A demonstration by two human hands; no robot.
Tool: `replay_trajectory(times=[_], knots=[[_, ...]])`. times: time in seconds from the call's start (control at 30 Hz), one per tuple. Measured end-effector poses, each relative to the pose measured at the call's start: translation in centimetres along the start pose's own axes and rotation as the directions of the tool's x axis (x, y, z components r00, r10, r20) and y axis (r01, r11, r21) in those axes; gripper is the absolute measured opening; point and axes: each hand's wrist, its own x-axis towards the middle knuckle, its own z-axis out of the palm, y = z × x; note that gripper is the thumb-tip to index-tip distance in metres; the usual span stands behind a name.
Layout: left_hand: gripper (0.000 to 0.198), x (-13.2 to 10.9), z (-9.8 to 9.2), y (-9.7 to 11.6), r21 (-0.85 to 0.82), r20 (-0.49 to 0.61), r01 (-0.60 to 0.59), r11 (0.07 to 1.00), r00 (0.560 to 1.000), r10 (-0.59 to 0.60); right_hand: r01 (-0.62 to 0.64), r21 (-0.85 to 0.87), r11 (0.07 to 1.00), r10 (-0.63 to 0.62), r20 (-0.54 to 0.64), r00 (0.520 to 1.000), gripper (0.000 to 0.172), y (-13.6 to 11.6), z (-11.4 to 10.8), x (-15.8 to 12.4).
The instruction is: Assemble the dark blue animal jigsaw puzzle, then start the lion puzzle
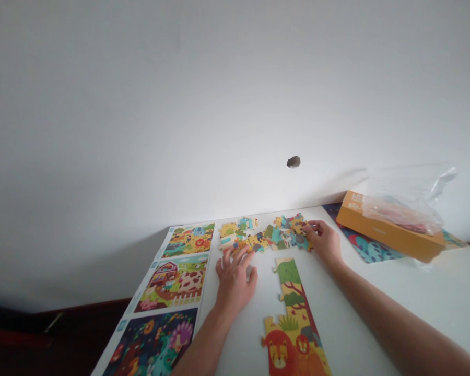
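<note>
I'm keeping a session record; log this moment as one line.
left hand: fingertips at loose jigsaw pieces | right hand: touching them | lion puzzle: part-assembled, nearer the person

Loose cardboard jigsaw pieces lie on the flat tabletop, with an interlocked cardboard puzzle section before them, rectangular printed picture panels left, and a rectangular cardboard box under a thin plastic bag right.

The left hand and right hand are bare and slender.
</note>
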Motion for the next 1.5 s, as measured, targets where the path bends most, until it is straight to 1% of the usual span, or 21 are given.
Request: replay_trajectory(times=[0.13, 0.2, 0.23, 0.27, 0.33, 0.4, 0.47, 0.53, 0.6, 0.67, 0.77, 0.83, 0.9, 0.93, 1.0, 1.07, 1.13, 1.2, 1.23, 1.37, 1.5], knots=[[0.039, 0.0, -0.8, 0.3, -0.018, -0.003, -0.02, 1.0, 1.0, 0.02, -0.05, 0.035, 0.998, 0.049, 0.017, 0.999, 0.04, 0.4, 0.1, 0.2], [0.039, -0.2, -1.7, 0.7, -0.059, 0.02, -0.104, 0.993, 0.994, 0.106, -0.063, 0.051, 0.997, 0.061, 0.027, 0.998, 0.04, 0.5, 0.1, 0.2], [0.04, -0.3, -2.3, 1.1, -0.098, 0.053, -0.181, 0.978, 0.981, 0.187, -0.065, 0.058, 0.996, 0.063, 0.033, 0.997, 0.04, 0.5, 0.2, 0.2], [0.044, -0.5, -2.8, 1.4, -0.145, 0.104, -0.265, 0.953, 0.954, 0.281, -0.065, 0.065, 0.996, 0.063, 0.039, 0.997, 0.039, 0.5, 0.2, 0.2], [0.052, -0.9, -3.7, 2.1, -0.252, 0.219, -0.398, 0.882, 0.864, 0.453, -0.059, 0.076, 0.995, 0.055, 0.05, 0.997, 0.036, 0.5, 0.1, 0.2], [0.057, -1.2, -4.2, 2.7, -0.342, 0.284, -0.444, 0.828, 0.791, 0.542, -0.05, 0.08, 0.996, 0.046, 0.043, 0.998, 0.037, 0.5, -0.1, 0.4], [0.06, -1.5, -4.4, 3.1, -0.393, 0.321, -0.439, 0.808, 0.758, 0.568, -0.042, 0.068, 0.997, 0.042, 0.002, 0.999, 0.042, 0.7, -0.5, 0.8], [0.062, -1.6, -4.5, 3.2, -0.418, 0.347, -0.415, 0.808, 0.749, 0.564, -0.036, 0.047, 0.998, 0.038, -0.051, 0.998, 0.045, 0.9, -0.9, 1.2], [0.063, -1.6, -4.5, 3.2, -0.438, 0.37, -0.393, 0.808, 0.741, 0.561, -0.005, -0.027, 1.0, 0.003, -0.065, 0.998, 0.044, 0.9, -1.1, 1.3], [0.064, -1.6, -4.7, 3.3, -0.457, 0.387, -0.38, 0.804, 0.729, 0.565, 0.063, -0.209, 0.976, -0.068, -0.019, 0.997, 0.05, 0.6, -0.9, 0.8], [0.064, -1.6, -4.9, 3.5, -0.472, 0.402, -0.373, 0.798, 0.715, 0.572, 0.193, -0.486, 0.852, -0.173, 0.086, 0.981, 0.065, 0.0, -0.2, -0.3], [0.064, -1.7, -4.9, 3.6, -0.469, 0.402, -0.383, 0.796, 0.71, 0.578, 0.235, -0.539, 0.809, -0.202, 0.122, 0.972, 0.065, -0.4, 0.2, -0.8], [0.062, -1.7, -4.6, 3.5, -0.44, 0.388, -0.404, 0.802, 0.72, 0.576, 0.243, -0.546, 0.802, -0.21, 0.123, 0.97, 0.059, -0.5, 0.2, -0.9], [0.059, -1.6, -4.3, 3.4, -0.407, 0.369, -0.413, 0.814, 0.741, 0.561, 0.245, -0.539, 0.806, -0.216, 0.118, 0.969, 0.055, -0.5, 0.2, -0.9], [0.054, -1.4, -3.5, 2.8, -0.3, 0.303, -0.401, 0.865, 0.82, 0.485, 0.285, -0.501, 0.817, -0.264, 0.115, 0.958, 0.043, -0.5, -0.1, -0.7], [0.052, -1.0, -2.4, 2.1, -0.155, 0.206, -0.317, 0.936, 0.916, 0.344, 0.399, -0.418, 0.816, -0.362, 0.168, 0.917, 0.036, -0.5, -0.3, -0.6], [0.053, -0.5, -1.5, 1.5, -0.056, 0.125, -0.187, 0.981, 0.973, 0.193, 0.529, -0.317, 0.787, -0.462, 0.265, 0.846, 0.046, -0.6, -0.3, -0.6], [0.051, -0.3, -0.8, 1.1, -0.014, 0.106, -0.114, 0.993, 0.988, 0.115, 0.591, -0.263, 0.763, -0.5, 0.34, 0.797, 0.059, -0.6, -0.1, -0.8], [0.048, -0.2, -0.6, 1.0, 0.0, 0.096, -0.085, 0.996, 0.992, 0.085, 0.591, -0.265, 0.762, -0.493, 0.355, 0.794, 0.063, -0.7, -0.1, -0.8], [0.04, -0.3, -0.5, 1.1, 0.025, 0.067, -0.001, 1.0, 0.998, -0.001, 0.519, -0.348, 0.78, -0.422, 0.319, 0.849, 0.058, -0.9, -0.2, -1.0], [0.039, -0.4, -0.6, 1.1, 0.022, 0.071, 0.017, 1.0, 0.997, -0.018, 0.486, -0.415, 0.769, -0.393, 0.293, 0.872, 0.046, -1.1, -0.3, -1.1]])
